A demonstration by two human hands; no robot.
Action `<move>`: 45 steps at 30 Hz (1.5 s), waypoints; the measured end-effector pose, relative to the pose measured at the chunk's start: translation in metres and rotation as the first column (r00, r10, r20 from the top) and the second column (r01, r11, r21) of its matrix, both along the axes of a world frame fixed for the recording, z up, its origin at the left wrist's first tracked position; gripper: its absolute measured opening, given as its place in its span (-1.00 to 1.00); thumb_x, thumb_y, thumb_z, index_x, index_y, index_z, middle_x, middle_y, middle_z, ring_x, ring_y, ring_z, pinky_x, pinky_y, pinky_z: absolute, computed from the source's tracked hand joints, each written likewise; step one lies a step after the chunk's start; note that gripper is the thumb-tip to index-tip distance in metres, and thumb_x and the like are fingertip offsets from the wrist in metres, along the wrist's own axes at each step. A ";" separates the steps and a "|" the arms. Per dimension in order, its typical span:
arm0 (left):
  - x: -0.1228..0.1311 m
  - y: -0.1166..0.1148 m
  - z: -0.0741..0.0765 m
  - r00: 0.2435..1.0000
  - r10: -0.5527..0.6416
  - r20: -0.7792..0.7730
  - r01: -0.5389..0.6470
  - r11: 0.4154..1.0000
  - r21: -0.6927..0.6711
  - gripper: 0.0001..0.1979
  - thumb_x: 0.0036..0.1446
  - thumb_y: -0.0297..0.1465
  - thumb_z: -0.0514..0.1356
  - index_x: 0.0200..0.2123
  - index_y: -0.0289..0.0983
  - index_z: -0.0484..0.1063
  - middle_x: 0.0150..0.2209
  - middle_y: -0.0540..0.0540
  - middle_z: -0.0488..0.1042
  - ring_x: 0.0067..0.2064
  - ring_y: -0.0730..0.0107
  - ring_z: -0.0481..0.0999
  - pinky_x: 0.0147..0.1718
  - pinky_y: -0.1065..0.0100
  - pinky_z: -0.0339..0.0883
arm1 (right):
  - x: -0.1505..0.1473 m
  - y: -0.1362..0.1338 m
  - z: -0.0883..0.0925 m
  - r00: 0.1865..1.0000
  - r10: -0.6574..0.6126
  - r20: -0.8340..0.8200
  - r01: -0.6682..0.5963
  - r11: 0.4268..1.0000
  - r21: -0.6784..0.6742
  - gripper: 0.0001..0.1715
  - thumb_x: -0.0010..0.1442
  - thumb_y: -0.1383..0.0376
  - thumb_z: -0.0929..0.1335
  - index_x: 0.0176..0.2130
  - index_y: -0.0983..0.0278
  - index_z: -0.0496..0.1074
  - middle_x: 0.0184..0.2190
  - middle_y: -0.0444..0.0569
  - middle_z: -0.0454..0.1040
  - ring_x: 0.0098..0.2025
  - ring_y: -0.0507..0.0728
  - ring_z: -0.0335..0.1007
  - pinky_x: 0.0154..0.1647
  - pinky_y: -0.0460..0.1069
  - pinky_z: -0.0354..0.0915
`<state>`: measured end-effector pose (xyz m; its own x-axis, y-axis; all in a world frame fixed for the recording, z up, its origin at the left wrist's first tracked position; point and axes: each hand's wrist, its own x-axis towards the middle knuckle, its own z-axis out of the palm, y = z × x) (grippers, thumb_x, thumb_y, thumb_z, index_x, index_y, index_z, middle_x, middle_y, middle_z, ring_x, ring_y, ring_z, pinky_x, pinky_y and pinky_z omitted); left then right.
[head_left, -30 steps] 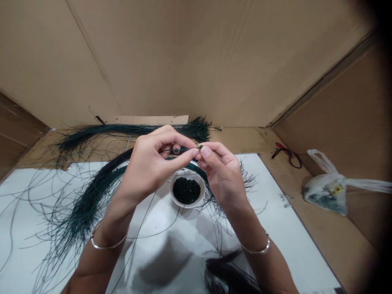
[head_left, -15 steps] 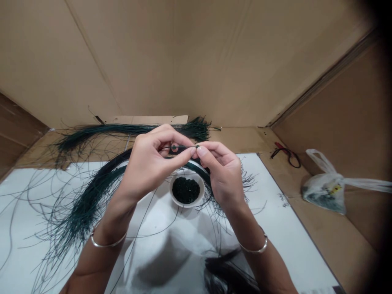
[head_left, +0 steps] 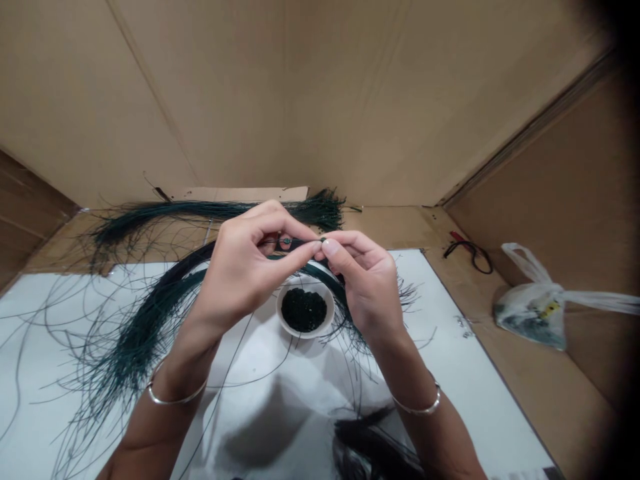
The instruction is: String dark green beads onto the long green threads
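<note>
Above a white bowl, both hands meet fingertip to fingertip. Thumb and forefinger of my left hand pinch a thin dark cord, which is mostly hidden by the fingers. A small dark green bit shows against a lower finger of that hand. My right hand is closed in a pinch at the same spot, with a tiny dark green piece at its fingertips; its exact shape is too small to tell. Inside the bowl lies a heap of small dark green pieces, seemingly beads.
A bundle of dark green cords curves behind the bowl, loose ends spreading left. Another bundle lies along the cardboard wall. At right are a red-and-black item and a knotted plastic bag. Black strands lie in front.
Both hands keep the same pinch at nearly the same place. The right wrist has shifted very slightly to the right.
</note>
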<state>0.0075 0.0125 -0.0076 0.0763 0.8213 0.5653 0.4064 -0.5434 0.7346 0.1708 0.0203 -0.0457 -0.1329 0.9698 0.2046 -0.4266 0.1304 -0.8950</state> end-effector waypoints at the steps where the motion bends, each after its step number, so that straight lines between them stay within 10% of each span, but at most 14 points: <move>1: 0.000 0.000 0.001 1.000 0.002 -0.006 -0.002 1.000 0.004 -0.93 0.10 -0.48 0.43 -0.37 -0.21 0.64 -0.43 0.05 0.45 -0.48 0.56 0.23 -0.58 0.34 -0.03 | 0.001 0.000 0.000 1.000 -0.005 -0.001 0.005 1.000 0.005 -0.97 0.20 0.28 0.54 -0.28 0.15 0.65 -0.39 -0.21 0.66 -0.28 -0.03 0.58 -0.13 -0.12 0.48; 33: -0.007 0.001 0.002 0.977 -0.033 -0.212 0.043 0.998 0.044 -0.87 0.24 -0.35 0.35 -0.14 -0.14 0.66 -0.28 -0.03 0.44 -0.30 0.43 0.41 -0.42 0.38 0.23 | 0.010 -0.001 0.010 0.911 -0.162 0.379 0.082 0.972 0.218 -0.86 0.30 0.21 0.47 -0.29 0.21 0.58 -0.41 -0.13 0.61 -0.37 0.08 0.45 -0.29 0.03 0.32; 45: -0.007 -0.003 0.007 0.981 0.009 -0.192 0.001 0.999 0.052 -0.91 0.14 -0.45 0.35 -0.38 -0.21 0.50 -0.31 -0.01 0.44 -0.36 0.44 0.37 -0.41 0.33 0.22 | 0.013 -0.004 0.018 0.843 -0.240 0.481 0.083 0.942 0.325 -0.83 0.31 0.26 0.45 -0.35 0.22 0.55 -0.45 -0.14 0.59 -0.44 0.04 0.32 -0.38 -0.02 0.25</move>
<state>0.0008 0.0099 -0.0010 0.1848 0.7919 0.5821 0.5395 -0.5768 0.6134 0.1835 0.0160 -0.0273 -0.1404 0.8976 0.4178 0.1264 0.4348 -0.8916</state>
